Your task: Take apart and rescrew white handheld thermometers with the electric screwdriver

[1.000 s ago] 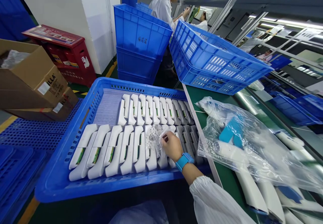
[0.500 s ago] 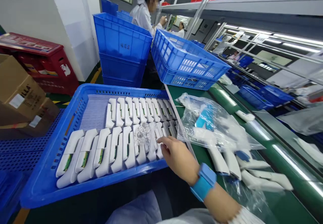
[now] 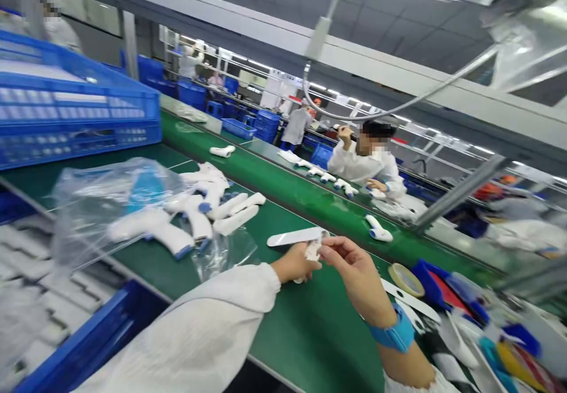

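Over the green bench, my left hand (image 3: 297,264) is closed round a white plastic housing (image 3: 292,237) with a long smooth shell pointing left. Its near end, between the hands, shows uneven inner detail that is too blurred to make out. My right hand (image 3: 354,269), with a blue band on the wrist, reaches in from the right. Its thumb and fingertips are pinched together at that near end; anything small between them is hidden. To the left lie several white gun-shaped housings (image 3: 199,218) and loose white shells (image 3: 237,220), partly beside a clear plastic bag (image 3: 88,204).
A green conveyor (image 3: 283,189) runs beyond the bench, carrying a white gun-shaped piece (image 3: 378,229). Blue crates (image 3: 80,109) stand at left. A tape roll (image 3: 406,279) and assorted tools lie at right. A co-worker (image 3: 372,159) sits across the conveyor.
My view has swung right from the blue tray to the bench. My right hand has left the row of housings in the tray; my left hand has come into view holding a housing.
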Demonstrator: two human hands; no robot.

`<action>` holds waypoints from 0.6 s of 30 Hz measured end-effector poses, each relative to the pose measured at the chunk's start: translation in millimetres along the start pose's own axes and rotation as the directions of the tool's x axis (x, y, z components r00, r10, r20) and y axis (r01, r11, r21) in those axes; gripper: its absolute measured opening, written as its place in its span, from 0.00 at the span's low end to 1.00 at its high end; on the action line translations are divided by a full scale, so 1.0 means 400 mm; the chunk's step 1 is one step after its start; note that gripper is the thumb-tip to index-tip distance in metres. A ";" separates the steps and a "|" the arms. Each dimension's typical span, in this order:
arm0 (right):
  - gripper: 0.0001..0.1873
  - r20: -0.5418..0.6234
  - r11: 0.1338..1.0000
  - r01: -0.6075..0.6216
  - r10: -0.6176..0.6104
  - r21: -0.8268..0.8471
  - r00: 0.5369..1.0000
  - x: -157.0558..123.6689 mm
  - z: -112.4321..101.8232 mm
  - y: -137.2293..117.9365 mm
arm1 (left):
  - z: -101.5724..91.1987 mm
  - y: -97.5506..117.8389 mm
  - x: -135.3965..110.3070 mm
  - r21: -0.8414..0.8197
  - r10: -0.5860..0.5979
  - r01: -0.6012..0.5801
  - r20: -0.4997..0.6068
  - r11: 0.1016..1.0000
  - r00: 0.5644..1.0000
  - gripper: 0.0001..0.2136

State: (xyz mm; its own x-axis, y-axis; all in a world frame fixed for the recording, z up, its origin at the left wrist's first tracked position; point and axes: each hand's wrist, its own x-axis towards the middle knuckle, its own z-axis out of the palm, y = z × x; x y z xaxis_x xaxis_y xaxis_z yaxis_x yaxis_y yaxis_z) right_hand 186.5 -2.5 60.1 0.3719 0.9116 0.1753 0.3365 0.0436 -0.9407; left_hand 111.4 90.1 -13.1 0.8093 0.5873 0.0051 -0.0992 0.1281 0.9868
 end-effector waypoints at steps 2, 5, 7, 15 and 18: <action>0.16 -0.056 0.990 -0.058 0.065 0.126 0.996 0.012 -0.066 0.038 | 0.027 -0.007 0.024 0.030 -0.047 0.047 0.011 0.998 0.999 0.18; 0.19 -0.067 0.964 -0.132 0.151 0.233 0.986 0.021 -0.113 0.097 | 0.033 -0.012 0.025 0.044 -0.084 0.086 -0.033 0.995 0.996 0.25; 0.18 -0.059 0.947 -0.157 0.180 0.281 0.982 0.022 -0.121 0.129 | 0.035 -0.011 0.017 0.042 -0.109 0.111 -0.058 0.993 0.992 0.23; 0.16 -0.082 0.921 -0.149 0.190 0.359 0.978 0.004 -0.115 0.178 | 0.059 -0.006 0.012 -0.079 -0.230 0.226 -0.043 0.971 0.972 0.13; 0.11 -0.088 0.927 -0.113 0.154 0.358 0.984 -0.002 -0.108 0.189 | 0.060 -0.004 0.013 -0.187 -0.268 0.260 -0.016 0.947 0.963 0.13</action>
State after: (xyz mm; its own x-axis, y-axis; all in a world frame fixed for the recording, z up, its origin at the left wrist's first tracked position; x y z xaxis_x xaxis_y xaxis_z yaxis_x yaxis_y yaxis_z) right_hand 248.9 -17.4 1.3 0.4936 0.8680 0.0535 -0.0393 0.0837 -0.9957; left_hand 129.5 73.8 -11.0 0.7970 0.5442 -0.2619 0.0086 0.4233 0.9059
